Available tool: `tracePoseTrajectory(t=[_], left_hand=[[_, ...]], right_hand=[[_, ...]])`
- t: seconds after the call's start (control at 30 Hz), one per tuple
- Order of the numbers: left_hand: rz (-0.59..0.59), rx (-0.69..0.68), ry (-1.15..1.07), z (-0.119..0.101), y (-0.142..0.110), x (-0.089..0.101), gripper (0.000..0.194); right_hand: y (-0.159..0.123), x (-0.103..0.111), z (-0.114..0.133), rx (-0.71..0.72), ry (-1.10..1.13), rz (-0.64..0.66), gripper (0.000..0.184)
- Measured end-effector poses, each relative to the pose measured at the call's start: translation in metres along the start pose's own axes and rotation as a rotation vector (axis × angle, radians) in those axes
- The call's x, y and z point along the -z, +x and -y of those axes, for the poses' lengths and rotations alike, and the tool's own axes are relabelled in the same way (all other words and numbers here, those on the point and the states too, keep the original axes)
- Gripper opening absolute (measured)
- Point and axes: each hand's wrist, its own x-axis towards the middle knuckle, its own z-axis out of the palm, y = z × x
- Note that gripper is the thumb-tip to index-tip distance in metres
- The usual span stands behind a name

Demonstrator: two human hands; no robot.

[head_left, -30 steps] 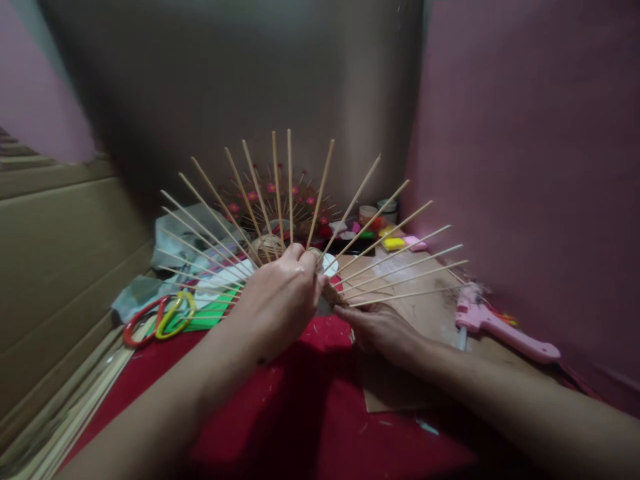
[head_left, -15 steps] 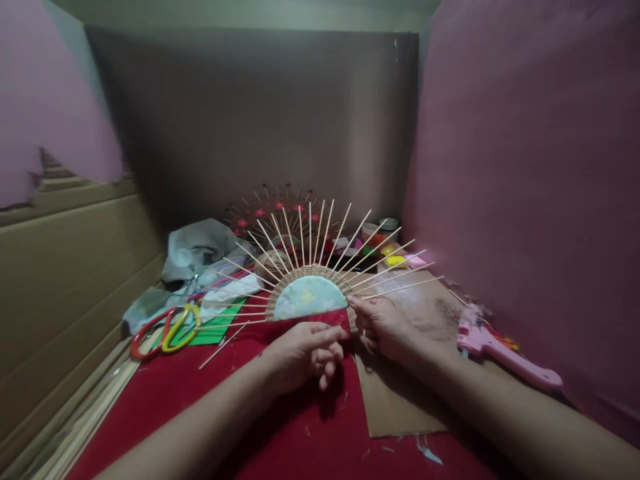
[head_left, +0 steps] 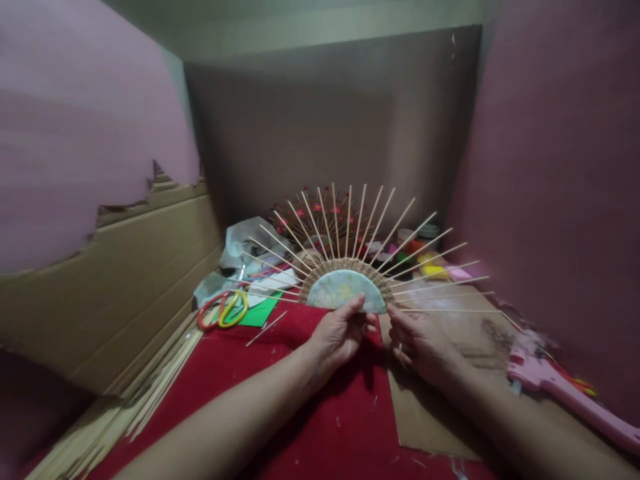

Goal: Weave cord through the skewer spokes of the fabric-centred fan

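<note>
A half-round fan [head_left: 345,288] stands upright before me, its flat edge down. Pale blue patterned cloth fills its middle, a woven cord band [head_left: 320,268] curves around that, and thin wooden sticks spread outward like rays. My left hand [head_left: 343,337] grips the flat lower edge, thumb on the cloth face and the fingers curled behind and below. At the lower right corner, my right hand [head_left: 417,340] pinches the woven band's end between thumb and finger, its other fingers folded in.
Red cloth [head_left: 330,413] and a cardboard sheet [head_left: 425,420] cover the table. Scissors [head_left: 225,310] with red and yellow handles lie left on green sheets [head_left: 260,312], beside thin wooden strips [head_left: 145,393]. A pink glue gun [head_left: 550,373] lies right. Behind stands a flowered fan [head_left: 320,210].
My left hand has turned and risen from below the fan to grip its lower edge. The right hand keeps its pinch. The view has swung left, and the fan is tilted slightly differently.
</note>
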Motion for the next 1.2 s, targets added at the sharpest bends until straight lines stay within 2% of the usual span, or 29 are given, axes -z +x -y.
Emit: tracePoseTrajectory(t=[0.23,0.33,0.47,0.63,0.9,0.97,1.1,1.2], left_hand=[[-0.030,-0.074,-0.052,0.000,-0.003,-0.005,0.011],[-0.017,-0.071,-0.056,-0.002,-0.005,-0.003,0.007],[0.002,-0.046,-0.056,-0.003,-0.007,-0.001,0.008],[0.023,-0.033,-0.035,-0.001,-0.009,-0.003,0.008],[0.117,-0.020,-0.007,-0.008,-0.017,-0.001,0.009],[0.140,-0.027,-0.033,-0.010,-0.021,0.000,0.008],[0.164,-0.027,-0.054,-0.015,-0.027,0.001,0.010],[0.184,-0.017,-0.055,-0.016,-0.029,0.002,0.013]], right_hand=[[-0.001,-0.002,-0.002,0.117,0.137,-0.005,0.041],[0.000,-0.005,-0.004,0.116,0.137,-0.013,0.038],[-0.004,-0.010,-0.005,0.123,0.120,0.038,0.034],[-0.008,-0.014,-0.005,0.117,0.090,0.046,0.036],[-0.017,-0.012,-0.003,0.218,-0.061,0.101,0.011],[-0.019,-0.012,-0.001,0.227,-0.036,0.107,0.004],[-0.019,-0.010,0.005,0.178,0.086,0.125,0.009],[-0.019,-0.007,0.007,0.181,0.053,0.113,0.008]])
